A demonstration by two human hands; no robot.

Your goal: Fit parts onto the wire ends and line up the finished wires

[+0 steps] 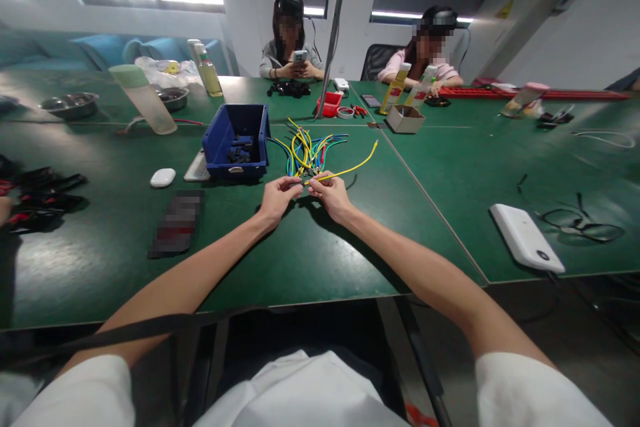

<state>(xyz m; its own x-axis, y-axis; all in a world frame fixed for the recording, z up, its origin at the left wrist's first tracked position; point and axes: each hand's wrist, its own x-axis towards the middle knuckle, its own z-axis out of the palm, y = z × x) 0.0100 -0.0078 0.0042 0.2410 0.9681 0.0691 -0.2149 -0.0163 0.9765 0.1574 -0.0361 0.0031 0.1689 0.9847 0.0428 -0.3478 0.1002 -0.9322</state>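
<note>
My left hand (278, 197) and my right hand (330, 194) meet over the green table (310, 260), fingertips almost touching. Both pinch the near end of a yellow wire (356, 165) that arcs away to the right and up. What sits between the fingertips at the wire's end is too small to tell. Just beyond my hands lies a loose bundle of yellow, blue, green and red wires (307, 149). A blue plastic bin (237, 141) with small black parts stands to the left of the bundle.
A white mouse-like object (163, 177), a translucent cup (144, 98), steel bowls (70, 105) and black parts (43, 193) lie at left. A white flat device (527, 237) and black cable loops (583, 225) lie at right. Two people sit across the far tables; a small cardboard box (405, 119) stands there.
</note>
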